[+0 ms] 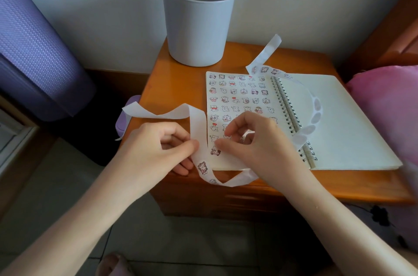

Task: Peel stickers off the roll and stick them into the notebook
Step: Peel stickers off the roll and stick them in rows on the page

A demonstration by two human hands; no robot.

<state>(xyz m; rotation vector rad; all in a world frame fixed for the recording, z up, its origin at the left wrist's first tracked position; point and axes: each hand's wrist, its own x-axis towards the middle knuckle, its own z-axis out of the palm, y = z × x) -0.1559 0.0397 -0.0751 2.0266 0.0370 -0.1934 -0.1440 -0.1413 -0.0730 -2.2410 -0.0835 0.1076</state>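
An open spiral notebook [334,122] lies on a wooden bedside table [174,85]. Its left page [239,94] is covered with rows of small cartoon stickers. A long white sticker strip [199,131] loops from the table's left edge, past the notebook's front, over the spiral and up behind the notebook. My left hand [156,149] pinches the strip just left of the page. My right hand [253,142] rests on the lower left page, thumb and forefinger pressed near a sticker [216,151] by the page's edge. Whether a sticker is between the fingertips is unclear.
A grey bin [199,22] stands at the back of the table. A small purple object [123,122] sits beside the table's left edge. A purple rolled mat [34,49] is at the left, pink bedding [384,106] at the right.
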